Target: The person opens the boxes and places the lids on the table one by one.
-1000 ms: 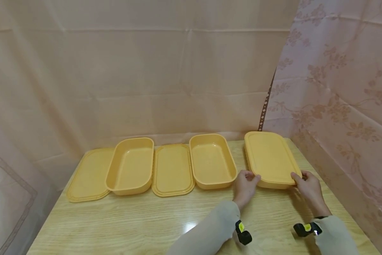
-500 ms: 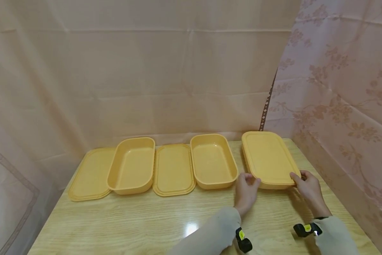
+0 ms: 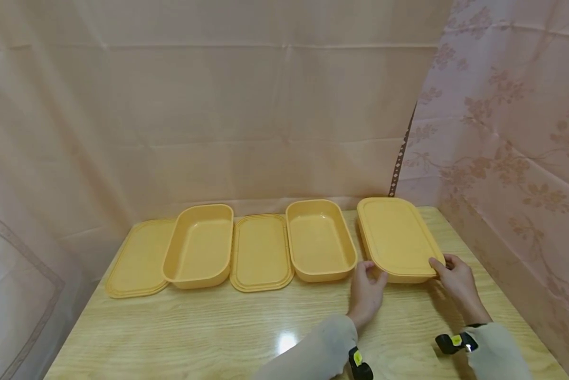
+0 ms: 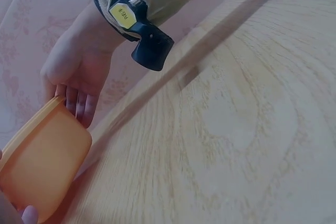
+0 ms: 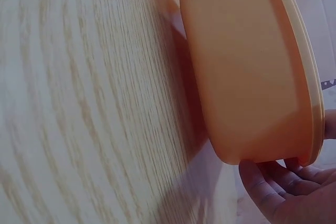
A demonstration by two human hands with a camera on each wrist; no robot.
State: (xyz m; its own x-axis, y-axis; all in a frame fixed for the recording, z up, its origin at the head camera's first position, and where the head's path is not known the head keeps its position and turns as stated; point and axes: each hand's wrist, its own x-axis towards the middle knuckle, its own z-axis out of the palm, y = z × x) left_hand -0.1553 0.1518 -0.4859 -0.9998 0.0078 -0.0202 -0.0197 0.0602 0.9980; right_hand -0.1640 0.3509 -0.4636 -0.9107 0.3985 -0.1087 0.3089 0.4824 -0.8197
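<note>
A yellow food container with a matching lid on it is at the right of the table. My right hand grips its front right corner, the thumb on the lid and the fingers against the side below the rim, as the right wrist view shows. My left hand is at the front left corner, its thumb and bent fingers around that corner. Only a few of its fingertips show in the left wrist view. A dark shadow lies beneath the container in the right wrist view.
Left of the lidded container is an uncovered container, then a loose lid, a second uncovered container and another loose lid. All stand along the back of the wooden table, before a beige curtain. A flowered cloth hangs at right.
The lidded container has shifted slightly left, towards the neighbouring uncovered one, with my right hand moving along. My left thumb has gone from the lid's corner to the corner's front side.
</note>
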